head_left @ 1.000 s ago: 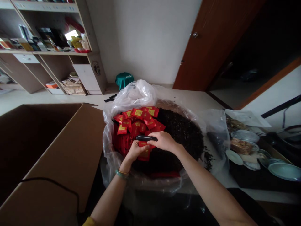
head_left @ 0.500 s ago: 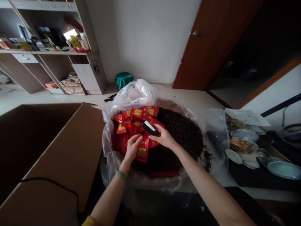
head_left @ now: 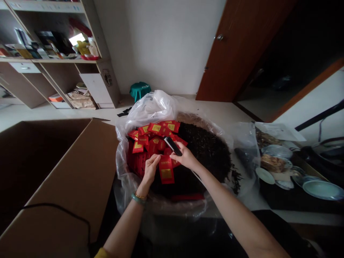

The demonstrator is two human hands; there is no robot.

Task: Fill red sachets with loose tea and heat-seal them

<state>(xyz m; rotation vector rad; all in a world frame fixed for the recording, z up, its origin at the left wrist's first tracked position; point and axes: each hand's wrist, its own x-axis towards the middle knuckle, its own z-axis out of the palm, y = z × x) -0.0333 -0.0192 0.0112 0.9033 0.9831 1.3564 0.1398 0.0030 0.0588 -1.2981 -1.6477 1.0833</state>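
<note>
My left hand is closed in a pinch on the upper left corner of a red sachet with a gold label, which hangs upright over dark leaves. My right hand is wrapped round a slim black handheld sealer, tilted with its far end up and to the left. The right fingertips are close to the sachet's top edge; whether they touch it I cannot tell. A pale cord shows beneath the right wrist. More red sachets lie heaped just beyond both hands, some standing in a packed row at the left.
Dark dried leaves, apparently tea, fill a wide round container lined with clear plastic. An open cardboard box stands at the left. At the right are bowls and bags. Behind stand a shelf unit, a green-covered bin and a brown door.
The sachet has swung slightly to the right and hangs straighter. The sealer has turned in my right hand, so its white strip no longer shows. The view has shifted a little.
</note>
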